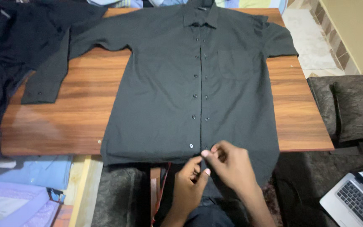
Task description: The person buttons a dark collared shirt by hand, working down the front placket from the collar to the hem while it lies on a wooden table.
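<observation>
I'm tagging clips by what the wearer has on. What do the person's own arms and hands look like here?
Both the left hand and the right hand are bare: no gloves, rings, watch or bracelet show. The forearms are bare too, with no sleeve or cuff visible down to the picture's lower edge. The fingernails look short and unpainted.

shirt hem [232, 168] hidden behind hands; laptop [356, 199] cut off.
</observation>
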